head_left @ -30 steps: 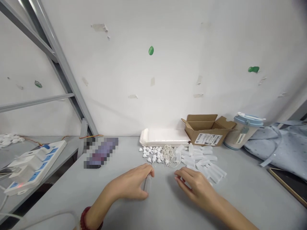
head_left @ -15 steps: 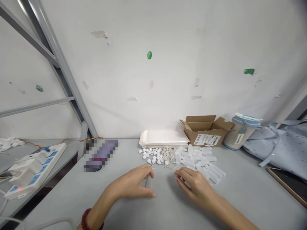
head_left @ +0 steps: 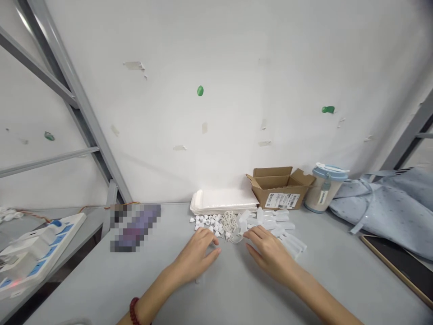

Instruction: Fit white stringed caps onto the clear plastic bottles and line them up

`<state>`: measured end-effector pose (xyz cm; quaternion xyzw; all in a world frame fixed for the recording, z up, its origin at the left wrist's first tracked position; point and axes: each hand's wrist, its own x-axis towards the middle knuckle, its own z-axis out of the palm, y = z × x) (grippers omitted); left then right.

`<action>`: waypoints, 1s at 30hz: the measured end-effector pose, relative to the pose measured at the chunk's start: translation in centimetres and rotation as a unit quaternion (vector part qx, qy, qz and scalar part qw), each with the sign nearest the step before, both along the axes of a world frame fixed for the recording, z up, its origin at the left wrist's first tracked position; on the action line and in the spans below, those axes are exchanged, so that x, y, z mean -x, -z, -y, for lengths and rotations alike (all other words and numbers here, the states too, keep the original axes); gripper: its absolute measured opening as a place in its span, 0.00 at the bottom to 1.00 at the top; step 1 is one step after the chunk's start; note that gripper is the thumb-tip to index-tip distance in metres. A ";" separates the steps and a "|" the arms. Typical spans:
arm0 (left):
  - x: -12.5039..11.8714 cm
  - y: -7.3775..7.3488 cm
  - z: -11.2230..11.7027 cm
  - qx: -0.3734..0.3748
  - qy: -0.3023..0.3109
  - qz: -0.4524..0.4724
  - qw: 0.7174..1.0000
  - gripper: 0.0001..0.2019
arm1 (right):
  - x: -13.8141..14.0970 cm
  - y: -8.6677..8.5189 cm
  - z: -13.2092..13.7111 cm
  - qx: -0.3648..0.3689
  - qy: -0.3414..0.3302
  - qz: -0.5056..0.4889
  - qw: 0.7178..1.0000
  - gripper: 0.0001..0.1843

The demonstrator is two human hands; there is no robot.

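Observation:
My left hand (head_left: 196,256) hovers over the grey table with thumb and fingers apart, nothing visible between them. Just beyond its fingertips lies a cluster of small white caps (head_left: 206,220). A small clear piece (head_left: 199,279) shows partly from under my left wrist. My right hand (head_left: 270,250) is also open, its thumb apart from the fingers. Its fingertips are close to several translucent plastic tubes or sleeves (head_left: 286,225); whether they touch one I cannot tell. Between the two hands, slightly farther off, sits a tangle of cream-coloured cord loops (head_left: 229,222).
A stack of white padded envelopes (head_left: 223,201) lies against the wall, beside an open cardboard box (head_left: 279,192). To the right are a lidded cup (head_left: 323,192), a pale blue cloth bag (head_left: 382,207) and a phone (head_left: 399,262). A power strip (head_left: 43,248) is at left.
My left hand has moved forward toward the white caps, leaving the clear piece behind under the wrist. My right hand has shifted slightly forward too. The camera view has tilted and turned a little.

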<state>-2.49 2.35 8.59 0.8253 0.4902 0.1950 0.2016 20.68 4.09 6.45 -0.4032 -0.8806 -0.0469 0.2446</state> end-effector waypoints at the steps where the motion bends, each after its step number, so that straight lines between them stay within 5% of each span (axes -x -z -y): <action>1: -0.6 -0.1 -0.1 -0.012 0.008 -0.009 1.000 0.05 | -0.1 0.0 -0.1 -0.007 0.001 -0.001 1.000 0.11; 10: -4.4 -0.3 -3.0 -0.138 0.012 -0.223 0.965 0.07 | -0.6 0.3 -0.8 -0.030 0.018 0.008 0.999 0.14; 22: -4.3 0.7 -2.9 -0.126 0.021 -0.252 0.959 0.08 | -0.4 0.6 -0.7 0.005 0.025 0.026 0.999 0.13; 26: -3.8 0.3 -2.9 -0.149 0.005 -0.178 0.973 0.07 | -0.5 1.2 -1.0 0.005 0.020 0.026 0.999 0.15; 28: -3.1 -1.0 -2.9 -0.222 -0.038 -0.078 0.971 0.06 | -0.6 1.3 -1.1 0.006 0.019 0.027 0.999 0.15; 30: -2.2 -2.6 -2.8 -0.335 -0.100 0.047 0.936 0.05 | -0.6 1.2 -1.1 0.008 0.021 0.026 0.999 0.15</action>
